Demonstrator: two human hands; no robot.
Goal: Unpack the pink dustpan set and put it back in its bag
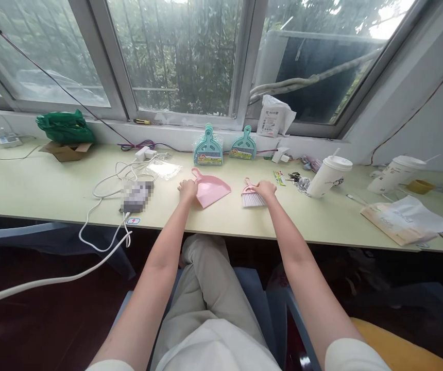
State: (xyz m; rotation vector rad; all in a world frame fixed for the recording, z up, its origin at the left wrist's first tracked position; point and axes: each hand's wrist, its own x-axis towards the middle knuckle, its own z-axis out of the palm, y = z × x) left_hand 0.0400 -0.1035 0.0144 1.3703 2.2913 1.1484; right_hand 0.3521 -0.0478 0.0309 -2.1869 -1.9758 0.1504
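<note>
A pink dustpan (214, 191) lies on the pale table, its handle pointing away from me. My left hand (188, 190) is closed on the dustpan's left edge. To the right is a small pink hand brush (250, 194) with white bristles facing me. My right hand (266, 189) grips its right side, fingers partly hidden behind the wrist. Behind them, against the window ledge, stand teal dustpan-and-brush sets: a wrapped stack (208, 147) and another set (243, 146), both with printed labels.
White cables and a blurred-out box (138, 197) lie to the left. Rightward are a small packet (279, 178), a tangle of keys (301, 181), a white paper cup (328, 176) and a paper bag (405, 220). A green bag (66, 127) rests on a cardboard box (66, 151) at the far left.
</note>
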